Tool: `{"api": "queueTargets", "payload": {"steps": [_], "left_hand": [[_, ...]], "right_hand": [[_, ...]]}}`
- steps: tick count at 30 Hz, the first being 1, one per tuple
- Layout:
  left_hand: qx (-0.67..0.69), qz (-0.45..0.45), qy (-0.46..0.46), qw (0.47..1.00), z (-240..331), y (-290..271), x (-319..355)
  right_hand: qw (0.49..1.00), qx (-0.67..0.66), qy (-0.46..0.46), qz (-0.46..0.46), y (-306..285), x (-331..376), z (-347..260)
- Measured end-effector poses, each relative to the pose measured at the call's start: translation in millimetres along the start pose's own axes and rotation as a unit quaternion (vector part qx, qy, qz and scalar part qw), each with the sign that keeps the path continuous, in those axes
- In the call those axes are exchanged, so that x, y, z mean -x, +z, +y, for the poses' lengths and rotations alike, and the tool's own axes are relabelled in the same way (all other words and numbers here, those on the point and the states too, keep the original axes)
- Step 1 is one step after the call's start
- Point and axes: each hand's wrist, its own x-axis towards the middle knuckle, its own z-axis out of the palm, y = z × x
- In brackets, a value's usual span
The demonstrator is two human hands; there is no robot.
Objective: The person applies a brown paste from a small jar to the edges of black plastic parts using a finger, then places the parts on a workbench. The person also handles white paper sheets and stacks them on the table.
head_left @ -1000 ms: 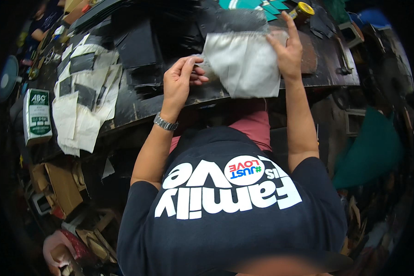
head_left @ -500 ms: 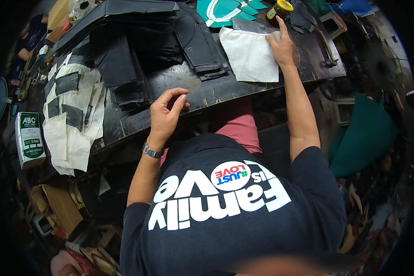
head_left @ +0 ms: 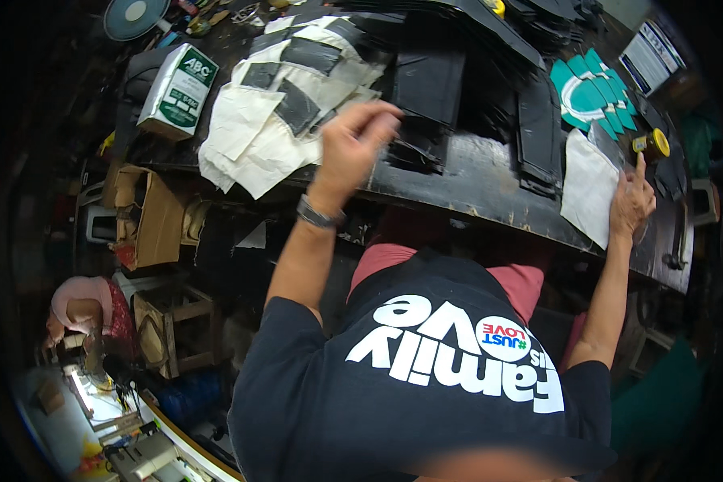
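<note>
My right hand (head_left: 633, 202) lies at the right edge of a single white cloth piece (head_left: 588, 189), index finger stretched toward a small jar with a yellow lid (head_left: 653, 145). A grey patch (head_left: 608, 146) adjoins that cloth's far edge. My left hand (head_left: 352, 153), smeared by motion, hovers beside a pile of white cloth pieces (head_left: 245, 128) bearing dark grey patches. Its fingers look curled, but whether anything is between them does not show. Stacks of black sheet pieces (head_left: 427, 88) stand just beyond it.
A white and green tin (head_left: 181, 92) stands at the table's left end. Green pieces with white bands (head_left: 590, 92) lie at the far right. Below the dark table (head_left: 474, 181) are a cardboard box (head_left: 154, 217) and a wooden stool (head_left: 173, 321). Another person (head_left: 88, 309) is at lower left.
The view has swung left, so the table sits further right in the picture. My left hand has moved toward the white cloth pile. My right hand stays at the single cloth piece.
</note>
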Motion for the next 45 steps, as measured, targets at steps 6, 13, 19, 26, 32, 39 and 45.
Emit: {"api": "queueTargets", "payload": {"steps": [6,13,19,26,32,39,45], "left_hand": [[-0.198,0.125,-0.035,0.971,-74.8,-145.1,-96.6],[-0.365,-0.025,-0.024,0.930,-119.5,-175.3,-161.0],[-0.308,-0.082,-0.075,0.945,-104.9,-168.8,-169.9],[0.042,-0.136,0.077,0.987,-47.4,-157.6,-140.3],[0.098,-0.124,0.185,0.970,14.8,-84.8,-77.5],[0.052,-0.090,0.116,0.988,50.3,27.1,-24.4],[0.011,-0.196,0.060,0.979,65.9,135.3,-23.9]], "right_hand": [[0.994,-0.059,0.001,0.093,-0.8,1.6,4.4],[0.952,-0.279,0.086,0.094,-37.2,-3.3,-18.0],[0.895,-0.445,0.025,0.015,-64.0,13.4,-103.5],[0.778,-0.593,-0.175,-0.110,-102.3,46.7,-256.1],[0.668,-0.680,-0.282,-0.108,-118.5,47.8,-337.4],[0.702,-0.672,-0.216,-0.093,-123.6,68.6,-268.2],[0.648,-0.735,0.107,-0.171,-167.5,79.7,-168.3]]}}
